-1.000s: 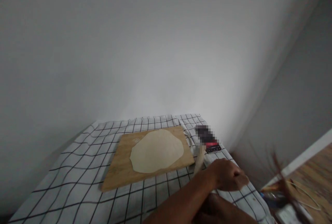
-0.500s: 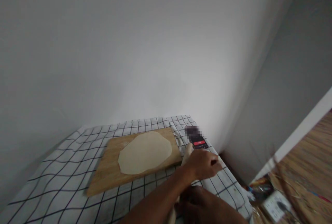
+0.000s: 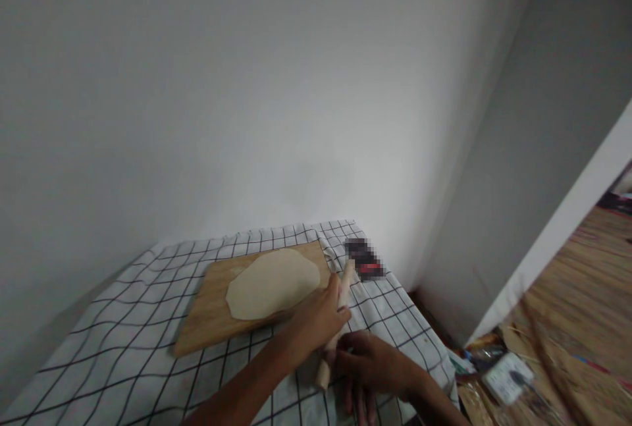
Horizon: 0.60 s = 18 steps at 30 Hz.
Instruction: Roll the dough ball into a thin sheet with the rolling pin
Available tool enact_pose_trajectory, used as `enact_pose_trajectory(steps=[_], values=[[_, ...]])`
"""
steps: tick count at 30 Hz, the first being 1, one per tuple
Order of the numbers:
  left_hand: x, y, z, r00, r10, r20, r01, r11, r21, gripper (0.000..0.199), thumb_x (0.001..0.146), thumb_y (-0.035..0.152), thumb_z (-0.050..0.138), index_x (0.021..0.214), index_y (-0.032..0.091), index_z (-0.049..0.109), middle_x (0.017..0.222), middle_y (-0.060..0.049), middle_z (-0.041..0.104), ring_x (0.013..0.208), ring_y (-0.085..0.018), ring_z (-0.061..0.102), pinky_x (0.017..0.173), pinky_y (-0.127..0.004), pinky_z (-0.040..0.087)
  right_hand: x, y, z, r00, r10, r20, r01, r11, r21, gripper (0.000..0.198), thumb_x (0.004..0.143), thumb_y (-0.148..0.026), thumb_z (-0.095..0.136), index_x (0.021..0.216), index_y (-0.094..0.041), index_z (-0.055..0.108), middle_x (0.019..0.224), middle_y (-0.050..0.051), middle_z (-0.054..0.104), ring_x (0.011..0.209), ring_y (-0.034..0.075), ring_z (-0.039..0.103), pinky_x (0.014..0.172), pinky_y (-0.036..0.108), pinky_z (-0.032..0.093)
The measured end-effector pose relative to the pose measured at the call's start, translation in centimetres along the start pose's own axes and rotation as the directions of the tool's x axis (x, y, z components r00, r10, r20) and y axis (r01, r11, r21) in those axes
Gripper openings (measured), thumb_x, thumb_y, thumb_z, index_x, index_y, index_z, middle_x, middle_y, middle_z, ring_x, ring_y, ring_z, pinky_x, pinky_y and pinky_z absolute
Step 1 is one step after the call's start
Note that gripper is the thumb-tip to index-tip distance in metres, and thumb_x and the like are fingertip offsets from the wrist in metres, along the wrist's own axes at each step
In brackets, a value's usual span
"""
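My left hand (image 3: 323, 314) is closed around the middle of a pale wooden rolling pin (image 3: 324, 373), which slants across the right side of the table. Close to the pin's lower end, my right hand (image 3: 370, 363) is bent, its thumb and forefinger curled together and other fingers pointing down; anything between them is hidden. Left of the pin, a flat rolled-out sheet of dough (image 3: 274, 284) lies on a wooden board (image 3: 197, 330). My left forearm passes in front of the board's near right corner.
A black-and-white checked cloth (image 3: 123, 347) covers the table, which stands against a pale wall. Beyond the pin's far end lies a phone (image 3: 364, 260), partly blurred out. Down on the floor at the right are a white box (image 3: 507, 378) and assorted clutter.
My left hand has moved left and nearer the board, now wrapped around the rolling pin's middle. My forearms no longer cross closely, and more of the pin shows. The view has shifted slightly.
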<state>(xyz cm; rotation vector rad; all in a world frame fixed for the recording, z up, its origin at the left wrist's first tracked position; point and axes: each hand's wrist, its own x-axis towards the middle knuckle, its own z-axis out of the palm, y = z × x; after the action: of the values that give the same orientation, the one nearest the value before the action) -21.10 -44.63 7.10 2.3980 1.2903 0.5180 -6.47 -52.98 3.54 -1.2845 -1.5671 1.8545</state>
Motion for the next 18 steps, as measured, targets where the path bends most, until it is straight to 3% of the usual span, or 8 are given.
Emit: enact_pose_trajectory(steps=[3,6,9,12,14,18], values=[[-0.3,0.1,-1.2,0.988,-0.017,-0.154,-0.024,0.965,-0.261,0.009,0.088,0.029,0.05,0.092,0.025,0.044,0.07,0.004,0.056,0.059,-0.015,0.057,0.054,-0.023,0.033,-0.3,-1.0,0.6,0.997,-0.061,-0.04,0.066,0.991,0.117,0.055,0.087,-0.067,0.055,0.114,-0.02,0.046,0.075,0.002,0.07,0.05,0.015,0.065,0.043,0.023,0.051],[-0.9,0.1,-1.6,0.944,-0.131,-0.303,-0.032,0.877,-0.479,0.021,0.092,0.04,0.05,0.084,0.025,0.038,0.064,0.008,0.046,0.052,-0.012,0.049,0.052,-0.022,0.033,0.1,-2.8,1.8,0.964,-0.244,-0.102,0.258,0.95,0.173,0.049,0.088,-0.058,0.061,0.117,-0.02,0.048,0.085,0.003,0.069,0.066,0.017,0.07,0.048,0.022,0.053],[-2.1,-0.4,-1.1,0.913,-0.233,-0.334,-0.011,0.805,-0.593,0.03,0.091,0.046,0.054,0.078,0.024,0.038,0.063,0.008,0.044,0.056,-0.012,0.049,0.054,-0.021,0.037,0.9,-3.6,3.0,0.935,-0.341,-0.096,0.353,0.916,0.192,0.045,0.091,-0.051,0.06,0.12,-0.02,0.048,0.08,0.0,0.067,0.065,0.016,0.068,0.052,0.024,0.054],[-3.8,-1.9,-1.4,0.95,-0.165,-0.265,-0.029,0.797,-0.603,0.027,0.092,0.045,0.051,0.079,0.022,0.047,0.068,0.005,0.053,0.065,-0.014,0.056,0.058,-0.023,0.041,1.1,-2.9,3.2,0.944,-0.308,-0.121,0.325,0.931,0.164,0.038,0.097,-0.05,0.048,0.121,-0.021,0.045,0.069,-0.005,0.06,0.046,0.011,0.056,0.042,0.022,0.045],[-4.8,-3.5,-2.7,0.955,-0.104,-0.278,-0.065,0.841,-0.537,0.021,0.092,0.041,0.052,0.084,0.022,0.054,0.078,0.002,0.061,0.075,-0.016,0.061,0.062,-0.024,0.044,0.8,-2.2,2.8,0.941,-0.267,-0.208,0.282,0.959,0.044,0.032,0.098,-0.049,0.046,0.112,-0.02,0.049,0.066,-0.007,0.055,0.043,0.008,0.047,0.04,0.02,0.037],[-4.4,-6.5,-7.7,0.889,-0.103,-0.445,-0.075,0.928,-0.366,0.013,0.091,0.034,0.052,0.09,0.022,0.056,0.093,-0.002,0.064,0.092,-0.02,0.062,0.073,-0.028,0.047,-0.1,-1.9,1.7,0.909,-0.307,-0.281,0.213,0.923,-0.319,0.034,0.098,-0.052,0.046,0.091,-0.02,0.053,0.067,-0.005,0.05,0.059,0.011,0.05,0.053,0.023,0.038]])
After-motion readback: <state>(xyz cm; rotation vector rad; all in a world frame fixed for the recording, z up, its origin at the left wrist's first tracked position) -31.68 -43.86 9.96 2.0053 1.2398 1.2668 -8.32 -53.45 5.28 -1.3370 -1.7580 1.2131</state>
